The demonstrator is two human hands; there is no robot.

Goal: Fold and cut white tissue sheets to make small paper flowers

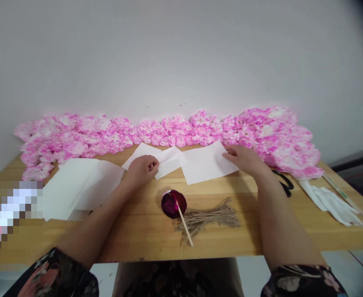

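Pink-white flowers (181, 128) massed along bench (138, 243) back; white sheets (207, 163) mid-bench, undyed; brown ties (214, 216) bundled. Left hand (141, 169) curled over sheets, right (246, 159) half-curled at sheet edge; grips unclear.

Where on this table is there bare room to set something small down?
The pale wooden table looks bare between the left forearm and the round dark-red dish; a slimmer gap separates the thin brown stems from the loose white sheets. Crowded: the back, with ruffled pink-and-white flowers; left, white paper stack; right, crumpled white material.
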